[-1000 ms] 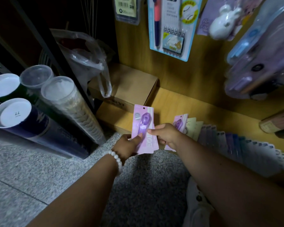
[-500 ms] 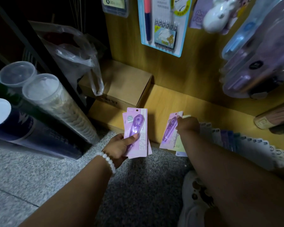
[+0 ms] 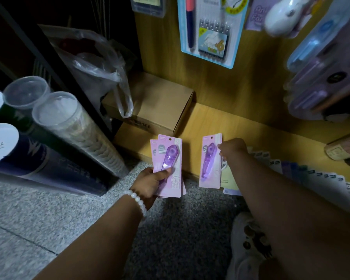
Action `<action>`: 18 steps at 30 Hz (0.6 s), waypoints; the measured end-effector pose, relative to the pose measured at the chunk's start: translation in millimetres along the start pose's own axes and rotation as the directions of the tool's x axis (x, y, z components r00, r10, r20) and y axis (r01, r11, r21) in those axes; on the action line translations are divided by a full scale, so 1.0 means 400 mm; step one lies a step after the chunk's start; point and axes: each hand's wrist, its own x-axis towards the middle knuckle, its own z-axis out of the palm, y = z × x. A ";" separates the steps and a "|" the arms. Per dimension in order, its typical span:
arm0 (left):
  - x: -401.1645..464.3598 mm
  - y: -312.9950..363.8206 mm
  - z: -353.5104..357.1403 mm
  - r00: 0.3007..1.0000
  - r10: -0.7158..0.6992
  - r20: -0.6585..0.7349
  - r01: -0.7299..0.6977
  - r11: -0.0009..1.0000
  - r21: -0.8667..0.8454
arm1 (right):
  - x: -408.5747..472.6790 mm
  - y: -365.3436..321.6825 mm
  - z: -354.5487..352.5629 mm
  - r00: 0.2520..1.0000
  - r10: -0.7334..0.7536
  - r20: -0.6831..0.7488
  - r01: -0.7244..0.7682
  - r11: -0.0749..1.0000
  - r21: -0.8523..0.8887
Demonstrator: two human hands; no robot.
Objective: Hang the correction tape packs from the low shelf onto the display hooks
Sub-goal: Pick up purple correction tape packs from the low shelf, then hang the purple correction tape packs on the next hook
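Left hand (image 3: 150, 183): thumb clamped over small stack of pink packs (image 3: 168, 166), purple dispenser under clear blister. Right hand (image 3: 231, 149): pinching one more pack (image 3: 210, 161) upright above low shelf (image 3: 240, 126). Beside: closed cardboard box (image 3: 156, 102); clear lidded tubes (image 3: 69, 126), contents unclear.

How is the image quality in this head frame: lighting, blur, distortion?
Head view: dim overall, the upper left nearly black; the hanging packs at the right edge are smeared and stretched by wide-angle distortion; the purple packs in the left hand and right hand are fairly sharp, though the print on the held stack is unreadable.
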 end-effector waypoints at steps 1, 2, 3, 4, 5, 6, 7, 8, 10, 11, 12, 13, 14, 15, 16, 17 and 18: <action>-0.001 0.002 0.000 1.000 0.015 -0.014 -0.015 1.000 0.004 | -0.022 -0.012 -0.003 1.000 -0.004 0.000 0.004 0.999 -0.041; -0.006 0.006 0.001 0.999 0.043 -0.028 -0.043 0.999 0.000 | -0.025 -0.015 -0.001 1.000 -0.028 -0.006 0.027 0.999 -0.044; -0.010 0.008 0.002 0.996 0.075 -0.045 -0.075 0.997 -0.015 | -0.050 -0.027 -0.007 0.999 -0.030 0.018 0.029 0.999 0.020; -0.018 0.012 0.003 0.993 0.107 -0.053 -0.108 0.994 -0.027 | -0.060 -0.035 -0.010 0.998 -0.048 0.042 0.044 0.996 0.075; -0.028 0.017 0.005 0.990 0.132 -0.057 -0.134 0.990 -0.041 | -0.085 -0.048 -0.017 0.995 -0.060 0.082 0.052 0.995 0.087; -0.043 0.021 0.008 0.987 0.150 -0.059 -0.152 0.987 -0.046 | -0.095 -0.049 -0.022 0.989 -0.080 0.128 0.066 0.992 0.109; -0.055 0.025 0.010 0.984 0.161 -0.074 -0.165 0.985 -0.054 | -0.124 -0.059 -0.031 0.980 -0.089 0.179 0.067 0.990 0.128; -0.068 0.030 0.013 0.982 0.162 -0.098 -0.167 0.985 -0.049 | -0.136 -0.064 -0.034 0.969 -0.109 0.220 0.071 0.982 0.175; -0.087 0.037 0.015 0.975 0.168 -0.145 -0.178 0.982 -0.060 | -0.170 -0.076 -0.045 0.943 -0.130 0.306 0.049 0.965 0.259; -0.098 0.042 0.018 0.973 0.176 -0.151 -0.189 0.979 -0.074 | -0.189 -0.082 -0.050 0.929 -0.139 0.343 0.043 0.961 0.274; -0.111 0.048 0.022 0.972 0.189 -0.139 -0.203 0.975 -0.088 | -0.205 -0.088 -0.054 0.917 -0.150 0.370 0.043 0.959 0.281; -0.121 0.054 0.026 0.969 0.214 -0.127 -0.227 0.969 -0.098 | -0.224 -0.095 -0.057 0.910 -0.158 0.383 0.044 0.957 0.288; -0.135 0.063 0.033 0.963 0.248 -0.109 -0.258 0.962 -0.091 | -0.238 -0.101 -0.058 0.905 -0.166 0.391 0.043 0.951 0.306; -0.150 0.072 0.040 0.956 0.279 -0.092 -0.287 0.954 -0.090 | -0.258 -0.107 -0.063 0.903 -0.169 0.395 0.035 0.946 0.323; -0.165 0.082 0.048 0.951 0.300 -0.070 -0.306 0.947 -0.095 | -0.274 -0.111 -0.064 0.900 -0.180 0.396 0.037 0.939 0.342; -0.182 0.093 0.056 0.949 0.313 -0.045 -0.316 0.942 -0.113 | -0.294 -0.117 -0.067 0.900 -0.188 0.393 0.043 0.936 0.349; -0.203 0.103 0.064 0.948 0.317 -0.012 -0.316 0.940 -0.132 | -0.313 -0.121 -0.071 0.900 -0.199 0.387 0.050 0.930 0.363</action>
